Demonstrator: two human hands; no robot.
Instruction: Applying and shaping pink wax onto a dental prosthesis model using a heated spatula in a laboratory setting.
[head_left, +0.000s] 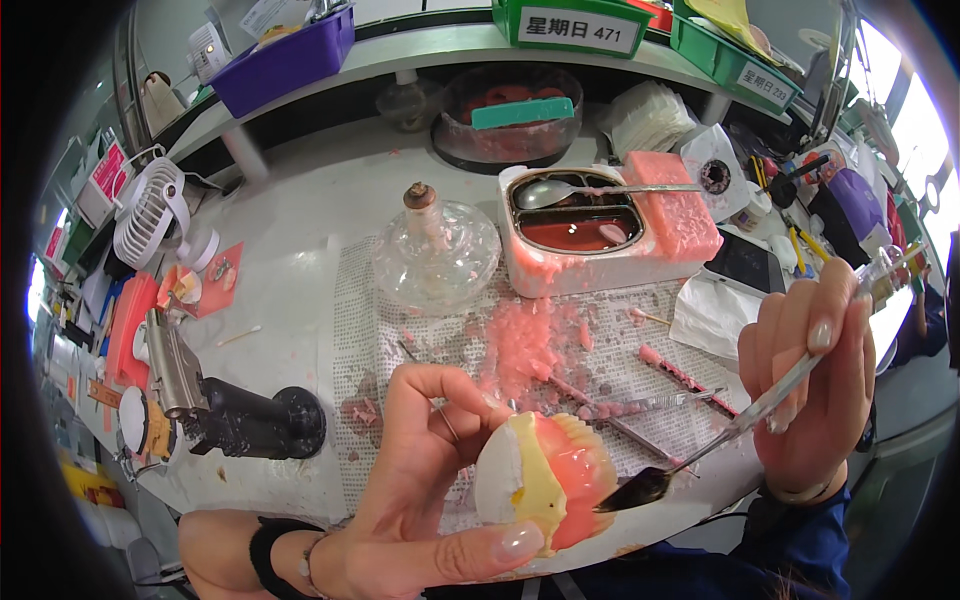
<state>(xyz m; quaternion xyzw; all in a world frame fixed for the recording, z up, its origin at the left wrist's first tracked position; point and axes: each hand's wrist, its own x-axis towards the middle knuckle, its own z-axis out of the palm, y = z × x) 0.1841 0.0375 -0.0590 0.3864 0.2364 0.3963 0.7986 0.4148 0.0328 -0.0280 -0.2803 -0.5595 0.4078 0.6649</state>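
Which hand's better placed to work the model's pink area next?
Probably the right hand: it holds the metal tool, whose dark tip appears beside the pink area. The left hand is busy holding the dental model.

At lower centre, the left hand's (393,495) thumb hides part of the dental model's (568,480) lower edge. Top centre, the green bin (512,28) is cut by the frame; the newspaper's (356,310) print, mid-frame, is too small to read.
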